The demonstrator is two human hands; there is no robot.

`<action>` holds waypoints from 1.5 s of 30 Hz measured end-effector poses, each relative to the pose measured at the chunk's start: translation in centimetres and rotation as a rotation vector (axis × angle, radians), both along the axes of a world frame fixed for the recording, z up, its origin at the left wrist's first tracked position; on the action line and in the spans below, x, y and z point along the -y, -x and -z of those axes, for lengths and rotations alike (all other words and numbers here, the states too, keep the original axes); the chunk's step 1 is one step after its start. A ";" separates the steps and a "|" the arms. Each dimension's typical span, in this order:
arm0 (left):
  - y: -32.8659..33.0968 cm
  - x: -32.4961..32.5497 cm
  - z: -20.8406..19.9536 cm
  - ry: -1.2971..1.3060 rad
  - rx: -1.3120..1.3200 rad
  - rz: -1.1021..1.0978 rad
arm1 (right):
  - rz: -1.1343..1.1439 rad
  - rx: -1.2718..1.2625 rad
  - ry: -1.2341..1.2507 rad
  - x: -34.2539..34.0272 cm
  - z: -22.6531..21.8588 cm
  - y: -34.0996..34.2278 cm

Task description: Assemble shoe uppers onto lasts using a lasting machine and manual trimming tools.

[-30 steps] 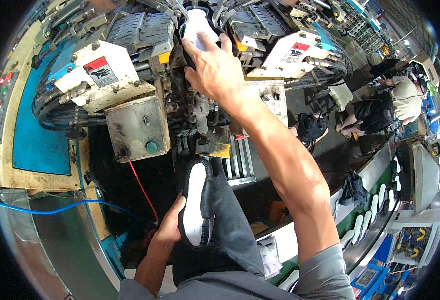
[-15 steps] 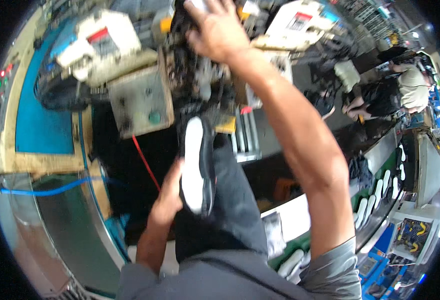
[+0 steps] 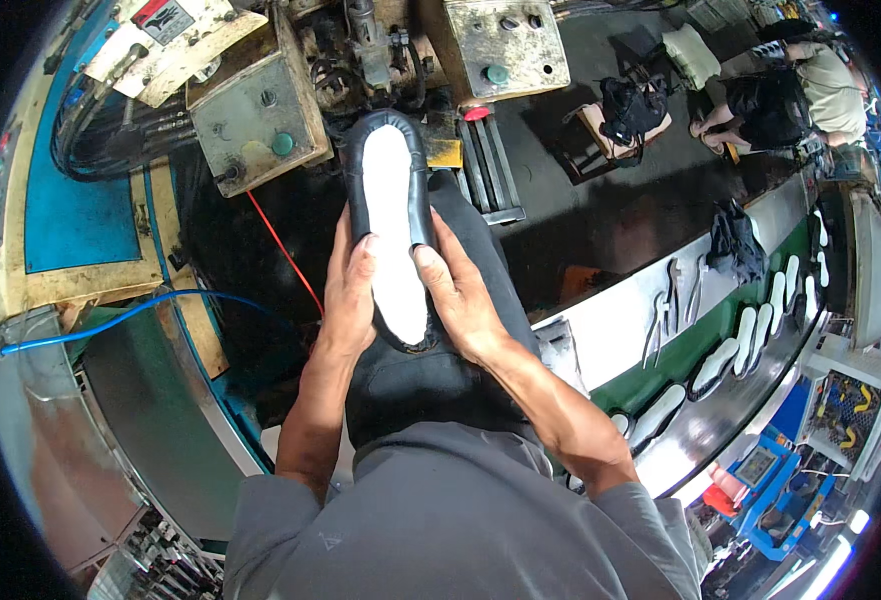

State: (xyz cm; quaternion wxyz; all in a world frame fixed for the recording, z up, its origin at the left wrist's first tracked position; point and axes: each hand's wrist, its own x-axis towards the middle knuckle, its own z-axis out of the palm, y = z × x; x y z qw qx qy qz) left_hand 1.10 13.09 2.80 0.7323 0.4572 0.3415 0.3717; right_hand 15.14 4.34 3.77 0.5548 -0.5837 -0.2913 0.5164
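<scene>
Well to the left of the black shoe (image 3: 393,190), a blue panel (image 3: 81,215) is set in a yellowish frame, and a blue hose (image 3: 126,312) curves in from that side. Nearer the shoe, just left of its toe, is a worn grey box (image 3: 261,125) with a green button, and a red cord (image 3: 286,250) runs down from it.

The left hand (image 3: 347,295) grips the shoe's left edge: its thumb lies on the white sole, its fingers curl down around the side and are partly hidden. The shoe is held sole up between both hands, over the person's lap, toe pointing away; whether it touches the legs cannot be told. The right hand (image 3: 464,302) clasps its right edge, thumb at the sole's border, fingers wrapped along the black side.

Right of the shoe, pincers-like tools (image 3: 674,272) rest on a pale ledge. Beyond them, white-soled pieces (image 3: 745,340) line a green belt (image 3: 613,378), and farther right of the shoe is another person (image 3: 829,90).
</scene>
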 end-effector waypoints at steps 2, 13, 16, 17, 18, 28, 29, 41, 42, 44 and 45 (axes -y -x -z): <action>-1.1 1.2 -0.4 -0.065 -0.071 -0.037 | -0.018 0.044 0.037 1.0 -0.3 -0.5; -0.5 5.1 -0.4 0.037 0.072 -0.030 | 0.028 0.053 -0.060 5.8 -0.7 -0.2; 0.6 5.3 2.9 0.109 0.146 0.006 | -0.146 0.216 -0.001 6.4 -2.7 -0.6; 0.7 5.5 3.1 0.115 0.212 0.020 | -0.127 0.208 -0.004 6.7 -3.0 -0.8; 1.0 5.6 3.3 0.113 0.159 0.007 | -0.154 0.256 -0.026 7.0 -3.1 -0.9; -0.3 6.4 2.9 0.411 0.647 0.329 | -0.211 0.263 -0.206 11.4 -3.6 -1.1; -0.4 6.4 3.1 0.444 0.634 0.341 | -0.206 0.254 -0.204 11.7 -3.2 -1.1; -2.3 7.3 1.4 0.044 0.134 0.297 | 0.191 0.289 -0.149 11.1 -1.0 -1.0; -1.5 7.0 1.7 0.065 0.214 0.357 | 0.193 0.175 -0.141 11.1 -0.9 -1.2; -0.7 7.4 1.2 0.106 0.253 0.328 | 0.172 0.169 -0.143 10.1 -0.9 -1.1; -0.3 7.5 0.9 0.100 0.239 0.303 | 0.141 0.173 -0.157 9.5 -1.0 -1.2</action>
